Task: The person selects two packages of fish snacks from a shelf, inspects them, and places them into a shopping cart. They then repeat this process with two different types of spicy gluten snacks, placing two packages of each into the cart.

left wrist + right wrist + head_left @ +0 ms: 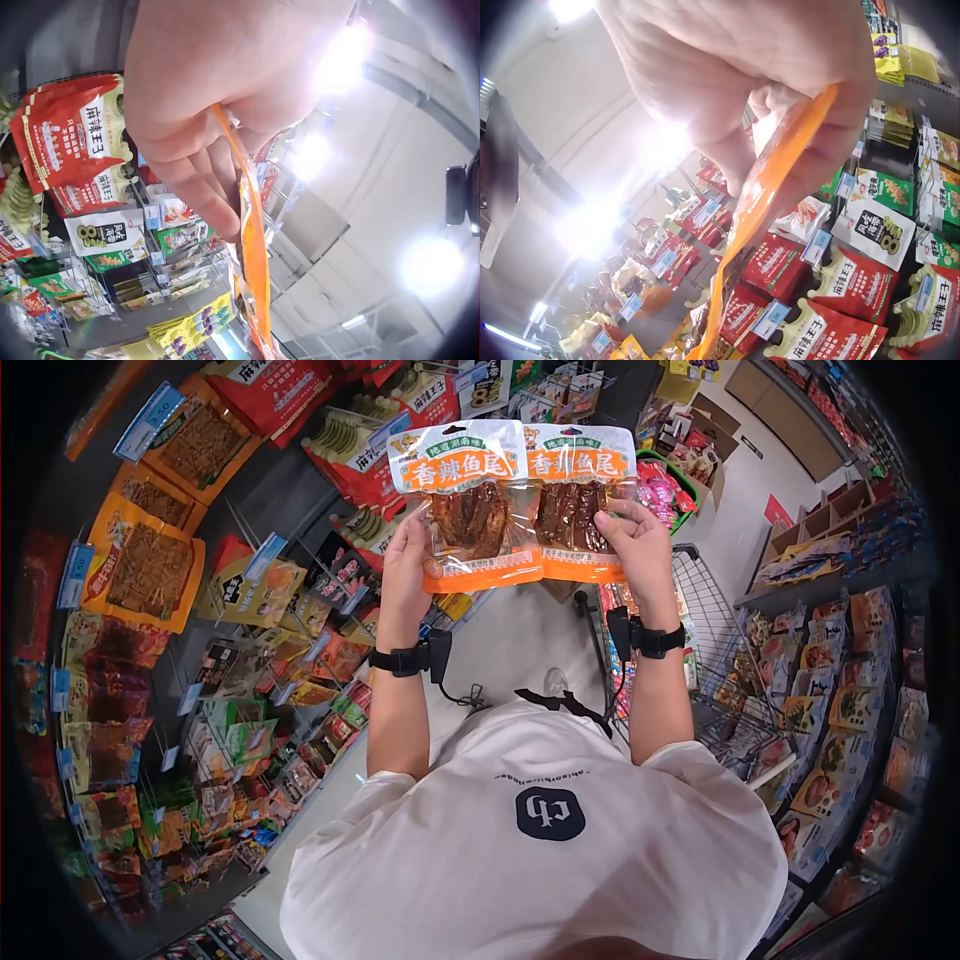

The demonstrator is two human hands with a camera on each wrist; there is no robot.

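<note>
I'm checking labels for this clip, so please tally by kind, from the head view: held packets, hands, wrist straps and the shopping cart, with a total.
Held packets: 2 (left packet, right packet)
Hands: 2 (left hand, right hand)
Wrist straps: 2 (left strap, right strap)
Shopping cart: 1
Total: 7

White short-sleeved T-shirt (pixel 530 865), dark rounded badge (pixel 551 814) with pale lettering, black wrist straps (pixel 400 661), thin black cables (pixel 460 701)
</note>
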